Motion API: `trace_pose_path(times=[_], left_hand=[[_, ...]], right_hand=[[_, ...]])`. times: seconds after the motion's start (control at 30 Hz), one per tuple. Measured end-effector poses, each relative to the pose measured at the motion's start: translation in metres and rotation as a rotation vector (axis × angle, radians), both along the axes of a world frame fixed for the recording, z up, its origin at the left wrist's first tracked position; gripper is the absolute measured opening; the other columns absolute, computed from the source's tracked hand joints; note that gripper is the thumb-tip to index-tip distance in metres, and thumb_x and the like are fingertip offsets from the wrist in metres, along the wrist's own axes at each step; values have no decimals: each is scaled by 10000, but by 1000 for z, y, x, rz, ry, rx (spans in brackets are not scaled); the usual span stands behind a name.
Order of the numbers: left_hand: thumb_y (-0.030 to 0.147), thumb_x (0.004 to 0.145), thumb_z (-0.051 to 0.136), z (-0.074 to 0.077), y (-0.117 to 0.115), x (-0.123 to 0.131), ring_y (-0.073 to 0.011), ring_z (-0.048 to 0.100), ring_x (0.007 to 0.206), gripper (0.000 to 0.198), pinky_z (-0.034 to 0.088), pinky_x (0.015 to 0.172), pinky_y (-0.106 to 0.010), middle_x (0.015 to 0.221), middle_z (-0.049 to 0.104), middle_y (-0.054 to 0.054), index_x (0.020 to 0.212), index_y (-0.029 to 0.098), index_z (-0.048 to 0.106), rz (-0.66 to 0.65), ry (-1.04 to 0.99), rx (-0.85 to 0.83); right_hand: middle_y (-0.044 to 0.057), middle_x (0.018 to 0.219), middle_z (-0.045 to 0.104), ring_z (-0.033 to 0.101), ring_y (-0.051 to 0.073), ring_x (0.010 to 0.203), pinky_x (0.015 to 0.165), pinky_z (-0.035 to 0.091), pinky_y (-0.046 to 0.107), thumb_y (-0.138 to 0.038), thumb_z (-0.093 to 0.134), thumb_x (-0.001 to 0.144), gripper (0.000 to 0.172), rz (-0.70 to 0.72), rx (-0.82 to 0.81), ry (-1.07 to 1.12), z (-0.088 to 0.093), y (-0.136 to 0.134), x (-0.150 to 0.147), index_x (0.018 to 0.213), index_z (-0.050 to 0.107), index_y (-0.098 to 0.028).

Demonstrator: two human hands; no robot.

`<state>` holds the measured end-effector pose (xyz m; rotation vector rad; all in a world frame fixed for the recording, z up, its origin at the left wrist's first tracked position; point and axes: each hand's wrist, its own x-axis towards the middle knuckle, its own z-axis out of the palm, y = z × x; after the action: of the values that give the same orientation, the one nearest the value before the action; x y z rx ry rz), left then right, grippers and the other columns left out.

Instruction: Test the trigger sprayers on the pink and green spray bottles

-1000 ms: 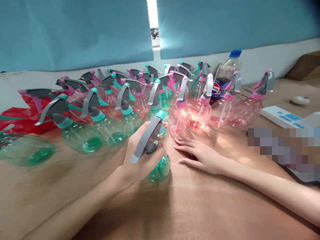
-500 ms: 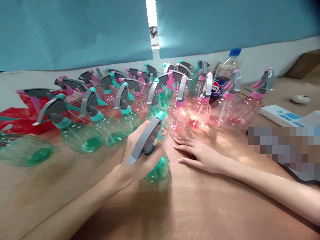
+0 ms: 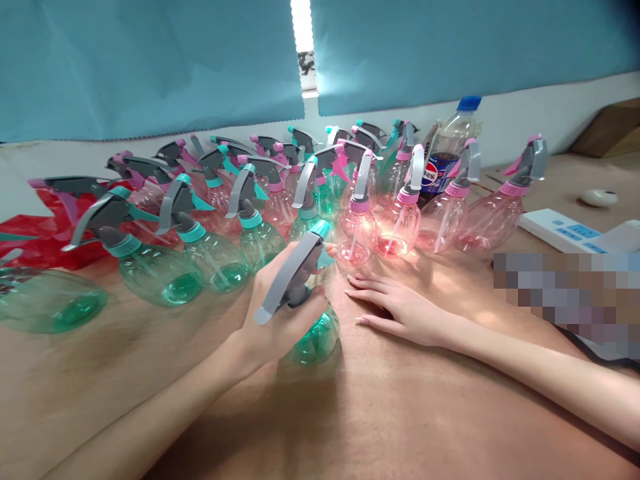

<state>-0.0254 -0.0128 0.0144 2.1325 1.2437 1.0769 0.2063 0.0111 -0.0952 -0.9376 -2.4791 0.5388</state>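
A green spray bottle (image 3: 316, 340) with a grey and teal trigger head stands on the table in front of me. My left hand (image 3: 280, 300) is wrapped round its neck, with fingertips showing near the teal trigger and the thumb across the neck. Part of the bottle is hidden behind that hand. To its right, my right hand (image 3: 400, 308) lies palm down on the tabletop, fingers stretched out and holding nothing. Just beyond the fingertips stand a pink spray bottle (image 3: 356, 233) and another pink spray bottle (image 3: 399, 227).
Several green and pink spray bottles crowd the back and left, among them a green one (image 3: 160, 273). A cola bottle (image 3: 440, 170) stands behind, a red plastic bag (image 3: 35, 230) at left. On the right are a white device (image 3: 560, 230) and a white mouse (image 3: 599, 198).
The teal trigger on the held bottle sits further forward and shows more, and the fingertips beside it have shifted slightly. My right hand stays in place.
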Motion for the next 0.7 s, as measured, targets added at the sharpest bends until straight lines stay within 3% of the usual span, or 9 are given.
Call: trace_pose_path(times=[0.13,0.37,0.6,0.7], left_hand=[[234,805,514,-4,-2,-1,-146,509,513,124,465,548,-316,679,554,29,927,241,534,42,10,33],[196,809,526,-5,-1,-1,-133,489,491,236,574,697,-346,647,549,39,1041,227,560,1,-33,30],[179,827,545,-9,1,-3,-154,599,725,291,577,759,-313,876,616,-26,1115,195,583,-7,-27,80],[167,834,548,-9,1,-3,-149,590,715,319,564,758,-309,876,612,-26,1149,180,592,-11,-26,76]], right_hand=[[143,1467,531,474,308,1373,1116,411,539,-482,539,963,512,2,3,-9,0,0,0,1390,561,-201],[145,1463,535,473,316,1371,1128,395,541,-474,561,954,512,-3,0,2,-1,0,0,1385,569,-198],[153,1471,524,466,319,1377,1127,398,536,-482,535,965,523,0,9,-23,-2,0,0,1382,570,-169],[147,1465,532,470,320,1374,1125,401,538,-473,555,956,511,-5,9,-11,-1,0,0,1382,573,-191]])
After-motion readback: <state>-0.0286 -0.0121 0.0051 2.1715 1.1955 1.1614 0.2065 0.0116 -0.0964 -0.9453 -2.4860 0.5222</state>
